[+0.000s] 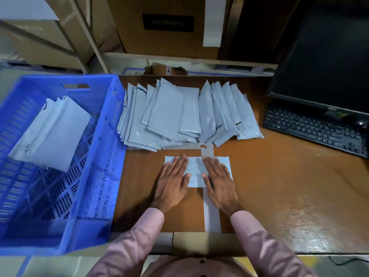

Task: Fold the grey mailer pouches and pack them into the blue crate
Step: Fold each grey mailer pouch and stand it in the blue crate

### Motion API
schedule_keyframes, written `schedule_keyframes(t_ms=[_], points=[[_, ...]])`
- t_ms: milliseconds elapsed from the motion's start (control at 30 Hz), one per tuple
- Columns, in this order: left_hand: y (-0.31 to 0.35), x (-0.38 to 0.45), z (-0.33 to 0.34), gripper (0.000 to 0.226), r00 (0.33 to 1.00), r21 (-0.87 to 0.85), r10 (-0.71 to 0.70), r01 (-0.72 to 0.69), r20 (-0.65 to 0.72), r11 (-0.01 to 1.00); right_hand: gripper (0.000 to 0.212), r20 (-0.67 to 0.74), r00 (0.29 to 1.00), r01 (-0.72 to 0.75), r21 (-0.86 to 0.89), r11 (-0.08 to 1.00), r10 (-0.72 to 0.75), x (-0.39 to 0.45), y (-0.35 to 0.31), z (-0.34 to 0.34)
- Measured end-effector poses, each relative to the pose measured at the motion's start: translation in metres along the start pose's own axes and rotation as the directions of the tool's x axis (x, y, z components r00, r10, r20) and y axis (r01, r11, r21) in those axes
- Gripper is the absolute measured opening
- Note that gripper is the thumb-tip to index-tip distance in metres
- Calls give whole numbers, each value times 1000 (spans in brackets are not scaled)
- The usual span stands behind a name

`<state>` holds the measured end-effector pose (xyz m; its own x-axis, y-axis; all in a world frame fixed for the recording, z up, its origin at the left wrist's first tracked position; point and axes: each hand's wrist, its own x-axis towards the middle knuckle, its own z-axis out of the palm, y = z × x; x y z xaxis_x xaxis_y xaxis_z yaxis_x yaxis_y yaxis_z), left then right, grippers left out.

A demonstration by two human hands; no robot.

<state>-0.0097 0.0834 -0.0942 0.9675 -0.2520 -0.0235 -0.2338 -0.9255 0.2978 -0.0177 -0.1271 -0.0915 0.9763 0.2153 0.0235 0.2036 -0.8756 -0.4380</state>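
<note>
Both hands pressed flat on one grey pouch, blue crate to the left.

The blue crate (pixel 60 160) overhangs the table's left edge and holds a tilted stack of folded pouches (pixel 50 132). Just beside it fans the loose pouch pile (pixel 185 114), long axes running away from the person. The left hand (pixel 172 182) and right hand (pixel 218 182) lie with fingers straight on the pouch (pixel 196 170), long axis left-right. Bare brown table (pixel 279 176) lies open rightward, up to the keyboard (pixel 317 128). The box (pixel 167 23) label reads upside-down "Crompton".

Brown table (pixel 279 176), blue crate (pixel 93 176) at its left, fanned pile of grey pouches (pixel 179 116), one folded pouch (pixel 196 170) nearer, pale tape strips (pixel 211 214), black keyboard (pixel 313 128), monitor (pixel 327 62) at right
</note>
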Motion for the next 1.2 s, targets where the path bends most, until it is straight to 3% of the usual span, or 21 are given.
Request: schedule_keyframes(t_ms=[133, 900, 1100, 1200], points=[[14, 5, -3, 60, 998, 38, 65, -65, 1, 997, 56, -79, 997, -26, -109, 994, 18, 1, 15, -10], [16, 20, 13, 60, 996, 29, 83, -83, 22, 996, 58, -28, 999, -48, -47, 998, 46, 1, 30, -6], [17, 18, 8, 60, 996, -11, 87, -87, 32, 996, 57, -34, 999, -43, -59, 997, 41, 1, 29, -5], [15, 17, 6, 58, 996, -119, 91, -89, 5, 989, 56, -51, 998, -47, -106, 993, 42, -2, 27, -6]])
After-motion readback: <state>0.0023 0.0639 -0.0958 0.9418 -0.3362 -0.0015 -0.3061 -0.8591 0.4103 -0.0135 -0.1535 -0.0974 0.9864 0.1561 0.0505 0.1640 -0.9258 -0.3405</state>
